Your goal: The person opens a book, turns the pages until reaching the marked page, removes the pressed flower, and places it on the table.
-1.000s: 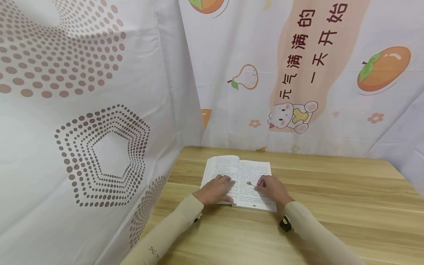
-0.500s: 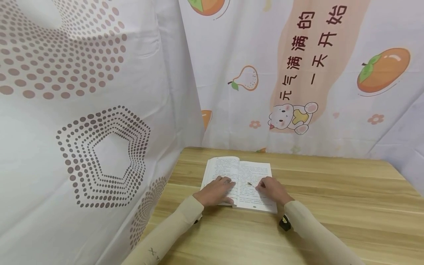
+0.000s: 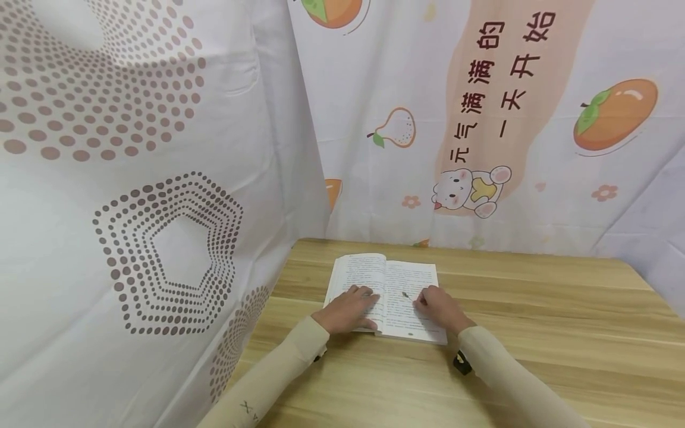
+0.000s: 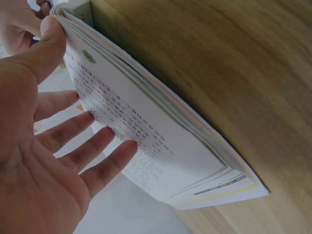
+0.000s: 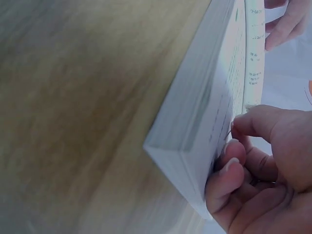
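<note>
An open book (image 3: 412, 274) lies on the wooden table, its left half thicker than its right in the head view. My left hand (image 3: 346, 310) rests on the left page with fingers spread, and in the left wrist view its thumb (image 4: 48, 46) lies at the page edge near the spine. Over the right page, my right hand (image 3: 441, 308) pinches the thin stem of a small sprig (image 3: 405, 294) between thumb and finger. The sprig's tiny dark head points left toward the spine. In the right wrist view, its other fingers (image 5: 228, 178) curl against the page.
The wooden table (image 3: 535, 309) stretches to the right of the book. A printed curtain (image 3: 374, 178) hangs behind it, and a dotted white curtain (image 3: 176, 249) hangs along the left side. A small black device (image 3: 462, 362) sits under the right wrist.
The sprig's head has turned slightly in my right fingers and shows narrower. My left hand stays in place on the left page.
</note>
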The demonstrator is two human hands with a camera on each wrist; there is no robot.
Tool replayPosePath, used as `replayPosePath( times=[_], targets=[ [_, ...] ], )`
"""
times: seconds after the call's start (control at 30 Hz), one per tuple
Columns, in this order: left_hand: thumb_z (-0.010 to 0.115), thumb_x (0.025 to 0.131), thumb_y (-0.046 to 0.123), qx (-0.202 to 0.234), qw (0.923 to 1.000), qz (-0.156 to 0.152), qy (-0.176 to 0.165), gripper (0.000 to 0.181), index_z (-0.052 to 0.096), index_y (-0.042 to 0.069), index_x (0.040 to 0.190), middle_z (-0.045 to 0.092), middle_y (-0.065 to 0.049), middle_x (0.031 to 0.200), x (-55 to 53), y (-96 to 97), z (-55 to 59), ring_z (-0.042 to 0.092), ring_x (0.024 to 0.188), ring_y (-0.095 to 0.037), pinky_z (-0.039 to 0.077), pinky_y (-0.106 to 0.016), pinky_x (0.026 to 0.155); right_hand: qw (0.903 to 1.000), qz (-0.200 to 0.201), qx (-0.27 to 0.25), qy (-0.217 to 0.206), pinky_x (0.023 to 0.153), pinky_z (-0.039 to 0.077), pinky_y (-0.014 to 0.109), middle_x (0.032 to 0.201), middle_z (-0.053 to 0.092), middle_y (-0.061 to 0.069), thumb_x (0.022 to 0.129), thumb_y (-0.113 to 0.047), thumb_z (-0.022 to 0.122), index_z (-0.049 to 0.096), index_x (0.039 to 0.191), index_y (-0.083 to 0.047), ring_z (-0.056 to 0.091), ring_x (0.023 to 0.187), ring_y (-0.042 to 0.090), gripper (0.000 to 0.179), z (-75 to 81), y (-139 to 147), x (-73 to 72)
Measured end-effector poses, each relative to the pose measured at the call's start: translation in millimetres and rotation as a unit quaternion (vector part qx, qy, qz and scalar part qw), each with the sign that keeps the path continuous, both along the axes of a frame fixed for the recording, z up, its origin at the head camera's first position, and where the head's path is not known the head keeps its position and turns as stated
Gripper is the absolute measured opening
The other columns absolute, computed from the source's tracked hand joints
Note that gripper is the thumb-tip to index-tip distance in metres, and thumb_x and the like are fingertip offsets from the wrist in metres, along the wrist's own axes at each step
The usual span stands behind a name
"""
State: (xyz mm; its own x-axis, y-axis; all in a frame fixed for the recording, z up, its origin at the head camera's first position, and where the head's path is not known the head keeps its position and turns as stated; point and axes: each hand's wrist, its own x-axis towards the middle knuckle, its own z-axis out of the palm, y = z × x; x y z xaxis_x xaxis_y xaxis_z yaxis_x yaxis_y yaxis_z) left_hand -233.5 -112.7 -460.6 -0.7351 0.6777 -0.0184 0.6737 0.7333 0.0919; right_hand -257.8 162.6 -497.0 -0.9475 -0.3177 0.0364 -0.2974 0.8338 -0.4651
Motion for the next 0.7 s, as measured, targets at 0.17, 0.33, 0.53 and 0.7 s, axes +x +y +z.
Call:
replayPosePath(
  times=[0.17, 0.33, 0.53, 0.7],
  targets=[
    [0.065, 0.092, 0.052, -0.001, 1.0000, 0.005, -0.002, 0.075, 0.049, 0.008, 0.151, 0.051, -0.010, 0.149, 0.3, 0.2, -0.5, 0.050, 0.130, -0.027, 0.046, -0.038, 0.104, 0.9998, -0.001, -0.004, 0.021, 0.072, 0.052, 0.037, 0.085, 0.063, 0.004, 0.096, -0.011, 0.069, 0.070, 0.087, -0.003, 0.056, 0.075, 0.015, 0.012, -1.6, 1.3, 0.3],
    [0.065, 0.092, 0.052, -0.001, 1.0000, 0.005, -0.002, 0.076, 0.049, 0.008, 0.151, 0.051, -0.010, 0.150, 0.6, 0.0, -0.6, 0.050, 0.131, -0.028, 0.046, -0.039, 0.104, 0.9992, -0.012, -0.015, 0.036, 0.069, 0.049, 0.035, 0.082, 0.062, 0.002, 0.094, -0.012, 0.071, 0.069, 0.082, -0.005, 0.054, 0.072, 0.015, 0.014, -1.0, 1.2, 2.5],
    [0.065, 0.092, 0.052, -0.001, 1.0000, 0.006, -0.002, 0.076, 0.049, 0.008, 0.152, 0.050, -0.010, 0.151, 0.7, 0.1, -1.0, 0.050, 0.132, -0.028, 0.046, -0.040, 0.105, 0.9989, -0.017, -0.013, 0.040, 0.068, 0.048, 0.035, 0.081, 0.062, 0.002, 0.094, -0.014, 0.071, 0.069, 0.082, -0.005, 0.053, 0.072, 0.015, 0.014, 1.9, 1.0, 4.5],
    [0.065, 0.093, 0.053, -0.004, 1.0000, 0.004, 0.000, 0.075, 0.049, 0.009, 0.152, 0.050, -0.010, 0.151, 1.6, 0.0, -0.4, 0.050, 0.131, -0.028, 0.047, -0.040, 0.103, 0.9989, -0.022, -0.017, 0.037, 0.069, 0.048, 0.036, 0.082, 0.061, 0.003, 0.094, -0.012, 0.070, 0.069, 0.082, -0.004, 0.053, 0.073, 0.017, 0.014, 3.5, 1.4, 7.6]
  ],
)
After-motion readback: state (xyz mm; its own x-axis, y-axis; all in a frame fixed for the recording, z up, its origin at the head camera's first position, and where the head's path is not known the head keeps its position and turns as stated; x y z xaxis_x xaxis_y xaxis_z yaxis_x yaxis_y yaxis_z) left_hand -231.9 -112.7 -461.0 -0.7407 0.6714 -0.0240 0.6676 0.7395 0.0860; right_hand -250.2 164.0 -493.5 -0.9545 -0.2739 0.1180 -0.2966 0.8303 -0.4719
